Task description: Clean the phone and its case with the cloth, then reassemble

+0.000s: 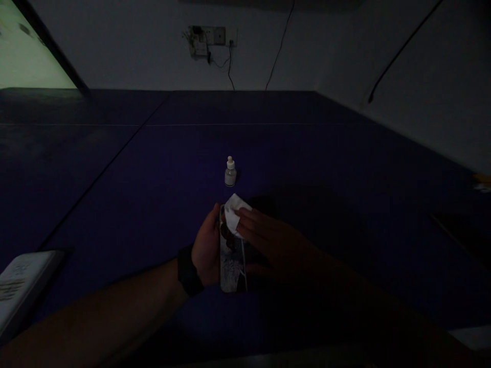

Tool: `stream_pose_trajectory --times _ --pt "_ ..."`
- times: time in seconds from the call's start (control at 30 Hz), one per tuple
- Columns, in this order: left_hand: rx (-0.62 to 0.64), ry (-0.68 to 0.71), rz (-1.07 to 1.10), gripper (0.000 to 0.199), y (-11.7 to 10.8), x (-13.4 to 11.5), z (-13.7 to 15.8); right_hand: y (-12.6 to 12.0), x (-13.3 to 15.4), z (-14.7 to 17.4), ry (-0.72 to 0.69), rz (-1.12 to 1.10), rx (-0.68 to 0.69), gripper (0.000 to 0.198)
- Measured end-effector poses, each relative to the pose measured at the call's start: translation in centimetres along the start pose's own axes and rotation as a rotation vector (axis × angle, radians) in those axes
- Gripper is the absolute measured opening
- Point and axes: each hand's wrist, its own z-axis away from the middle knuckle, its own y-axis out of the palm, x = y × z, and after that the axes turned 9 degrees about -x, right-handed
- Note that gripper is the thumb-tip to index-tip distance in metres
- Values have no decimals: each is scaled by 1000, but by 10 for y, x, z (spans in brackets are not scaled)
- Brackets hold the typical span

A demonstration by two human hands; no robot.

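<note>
A smartphone (230,271) lies in my left hand (207,250), which grips it along its left edge with the thumb upward. The side facing me carries a dark and grey pattern. My right hand (268,237) presses a crumpled white tissue (235,217) against the phone's upper end, with the fingers over the tissue. Just beyond the phone stands a small dropper bottle (230,176) with a white collar and pale bulb, upright on the dark blue surface (172,168). A dark watch band circles my left wrist.
A white box-like object (28,281) with printing sits at the left edge. Wall sockets (209,37) with plugs and a hanging cable (281,46) are at the back. A dark flat object (460,232) lies far right. The room is dim.
</note>
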Motion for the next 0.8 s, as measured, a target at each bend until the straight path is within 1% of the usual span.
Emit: stream_pose_trajectory --times 0.07,0.1,0.17,0.23,0.3,0.43,0.5,0.57,0.63,0.7,0.73,0.8 --pt "3 21 25 46 -3 0 0 -1 5 -1 -84 -63 29 70" --pt "8 33 33 44 -4 -1 0 -1 6 -1 -90 -70 25 69" --pt "14 26 16 46 -3 -1 0 -1 5 0 -36 -26 -12 68" --pt "15 -10 -26 54 -1 -1 1 -1 1 1 33 33 -48 69" --pt "14 -32 -33 58 0 0 1 -1 1 1 42 35 -45 73" --pt "25 -1 15 52 -4 -1 1 -4 10 -2 -83 -93 35 73" --pt "26 28 17 47 -5 -1 1 -3 11 -1 -107 -117 29 71" --pt "24 46 1 46 -4 0 0 -2 5 0 -60 -75 -29 67" --pt "31 19 -26 51 -3 0 0 -1 -3 2 16 -10 -81 63" --pt "35 -20 -36 55 -3 0 0 -1 -6 2 41 13 -80 63" --pt "33 -25 -28 55 -4 0 -1 -2 -4 1 21 -5 -61 64" --pt "28 -12 -2 53 -4 -1 0 -5 4 -2 -72 -80 -10 66"
